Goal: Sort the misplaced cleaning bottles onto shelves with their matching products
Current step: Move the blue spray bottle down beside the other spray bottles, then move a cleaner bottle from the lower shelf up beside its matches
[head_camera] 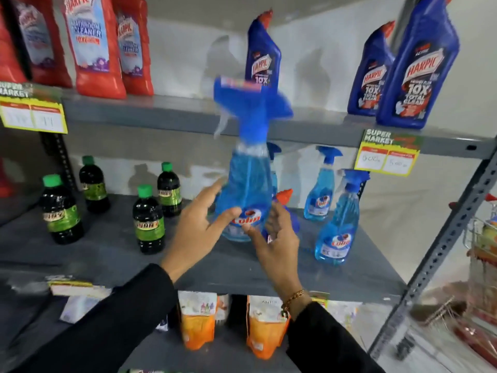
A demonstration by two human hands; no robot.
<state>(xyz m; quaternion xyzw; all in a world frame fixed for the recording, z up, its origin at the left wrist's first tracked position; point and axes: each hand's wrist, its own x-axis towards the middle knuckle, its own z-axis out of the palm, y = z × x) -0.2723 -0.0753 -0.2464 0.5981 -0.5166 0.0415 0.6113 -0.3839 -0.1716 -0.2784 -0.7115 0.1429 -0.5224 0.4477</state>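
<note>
A light-blue Colin spray bottle (pixel 247 189) with a blue trigger head is upright over the middle shelf (pixel 188 265), blurred by motion. My left hand (pixel 199 227) grips its lower body, thumb across the front. My right hand (pixel 277 238) is just to its right with fingers spread, its thumb near the bottle's base. Behind that hand a blue bottle with a red cap (pixel 286 200) stands partly hidden. Three more Colin sprays (pixel 337 224) stand to the right. Blue Harpic bottles (pixel 414 76) stand on the upper shelf (pixel 174 114).
Red Harpic bottles (pixel 96 49) fill the upper shelf's left side. Several dark bottles with green caps (pixel 148 219) stand on the middle shelf's left side. Orange pouches (pixel 199 321) sit below. A metal upright (pixel 441 243) and a wire basket (pixel 481 238) are at the right.
</note>
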